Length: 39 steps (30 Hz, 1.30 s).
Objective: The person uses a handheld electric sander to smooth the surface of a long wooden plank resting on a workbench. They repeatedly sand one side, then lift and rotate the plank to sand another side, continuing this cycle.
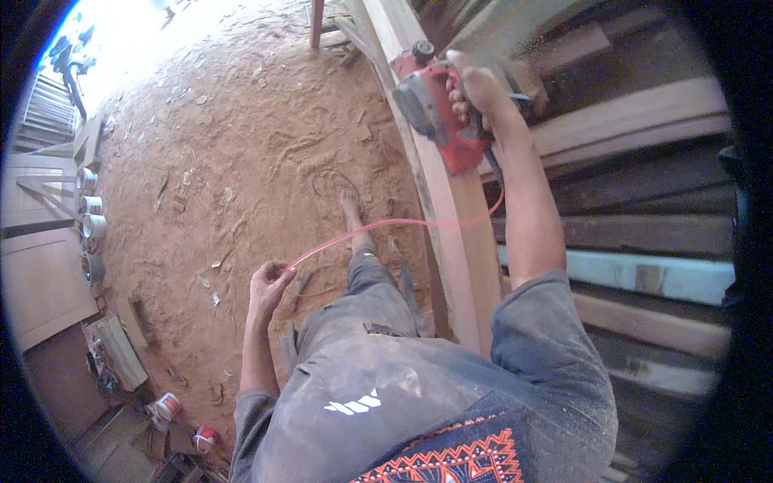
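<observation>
at the bottom of the frame, a dusty grey shirt (346, 394) is seen, with an orange-and-dark patterned panel (475, 455) set low on it. of the two hands, the left hand (271, 282), left of centre, is nearly closed, and a thin red cord (394, 221) is pinched between its thumb and fingers. the cord is carried in a slack curve across the middle to the rear of a red and grey power planer (441, 105), at the upper centre right. the planer's handle is gripped by the right hand (483, 92), its fingers curled around. the tool is rested on a long wooden beam (467, 258), by which the frame is crossed from top centre to lower right of centre. at the right, rough timber boards (636, 113) are laid side by side, a pale blue board (644, 274) among them. a bare foot (349, 196) is planted on the reddish dirt floor (241, 153). white buckets (93, 226) are lined up along the left edge.
</observation>
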{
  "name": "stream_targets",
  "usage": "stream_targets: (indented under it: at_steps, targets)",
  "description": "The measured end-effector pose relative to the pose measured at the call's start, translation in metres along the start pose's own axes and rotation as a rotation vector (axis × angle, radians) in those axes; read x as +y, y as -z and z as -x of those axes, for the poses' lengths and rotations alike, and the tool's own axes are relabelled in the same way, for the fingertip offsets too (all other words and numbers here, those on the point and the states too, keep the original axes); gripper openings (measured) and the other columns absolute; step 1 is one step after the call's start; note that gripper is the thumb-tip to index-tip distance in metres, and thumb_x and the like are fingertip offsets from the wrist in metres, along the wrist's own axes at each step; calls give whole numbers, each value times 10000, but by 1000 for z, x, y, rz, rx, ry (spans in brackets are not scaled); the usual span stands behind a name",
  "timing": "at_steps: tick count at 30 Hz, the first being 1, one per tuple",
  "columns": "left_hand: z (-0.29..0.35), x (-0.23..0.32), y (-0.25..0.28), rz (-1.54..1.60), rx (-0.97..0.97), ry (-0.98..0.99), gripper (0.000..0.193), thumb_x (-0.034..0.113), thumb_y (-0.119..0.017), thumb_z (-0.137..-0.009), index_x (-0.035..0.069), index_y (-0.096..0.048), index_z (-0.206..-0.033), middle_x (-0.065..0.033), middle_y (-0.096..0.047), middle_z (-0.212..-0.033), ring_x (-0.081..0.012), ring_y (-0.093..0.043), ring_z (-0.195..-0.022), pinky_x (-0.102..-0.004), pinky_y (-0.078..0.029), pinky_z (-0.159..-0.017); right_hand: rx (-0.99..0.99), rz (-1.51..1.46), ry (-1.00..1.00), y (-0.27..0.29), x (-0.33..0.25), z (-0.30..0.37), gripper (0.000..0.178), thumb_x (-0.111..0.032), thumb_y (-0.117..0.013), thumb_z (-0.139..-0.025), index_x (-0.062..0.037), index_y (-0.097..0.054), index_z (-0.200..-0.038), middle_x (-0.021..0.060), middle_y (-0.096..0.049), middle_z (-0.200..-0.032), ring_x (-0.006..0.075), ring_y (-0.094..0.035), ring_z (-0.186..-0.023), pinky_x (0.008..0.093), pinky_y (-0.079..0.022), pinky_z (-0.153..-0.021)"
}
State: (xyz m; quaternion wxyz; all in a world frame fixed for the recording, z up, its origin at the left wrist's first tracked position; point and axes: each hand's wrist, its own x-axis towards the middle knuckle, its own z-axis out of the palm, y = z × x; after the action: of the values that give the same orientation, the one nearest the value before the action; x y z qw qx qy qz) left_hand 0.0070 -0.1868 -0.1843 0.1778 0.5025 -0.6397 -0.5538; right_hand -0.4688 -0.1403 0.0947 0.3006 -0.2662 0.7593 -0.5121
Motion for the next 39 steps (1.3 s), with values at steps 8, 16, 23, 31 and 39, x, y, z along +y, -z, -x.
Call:
stream_targets:
  at_steps: [8,16,23,31,39]
  targets:
    - [35,68,17,-12,-227,134,261,218,-839,-890,13,-726,-1005,-23,-709,-866,-105,-641,-805,-274,-515,-746,11,-1,-200,28,-15,108,553,-563,-510,-1019,-74,-627,-790,-8,-517,-623,104,-483,-467,299,-403,-431]
    - [12,115,45,33,-334,113,244,172,-821,-901,-8,-723,-1034,-66,-740,-912,-131,-679,-824,-288,-539,-754,35,8,-354,35,-70,180,516,-530,-542,-1024,-78,-577,-775,-19,-497,-610,93,-462,-472,274,-363,-440]
    - [82,177,-9,-101,-558,130,369,196,-873,-816,-3,-747,-1100,-104,-764,-991,-174,-709,-933,-321,-564,-859,86,28,-484,124,-108,337,520,-494,-529,-1037,-12,-669,-903,-15,-528,-638,80,-495,-509,264,-377,-458]
    - [163,333,-65,36,-1098,165,894,442,-847,-848,16,-446,-1524,-216,-597,-1427,-318,-560,-1349,-419,-450,-1130,357,-48,-564,202,-204,471,576,-561,-495,-1058,-26,-670,-932,-15,-551,-649,83,-507,-499,249,-388,-424]
    - [136,408,-177,442,-1329,635,1004,656,-678,-922,46,-277,-1612,-227,-491,-1520,-395,-516,-1374,-514,-461,-1099,902,-61,-619,160,-242,507,605,-625,-506,-1034,-41,-649,-971,-5,-489,-561,85,-451,-442,262,-355,-421]
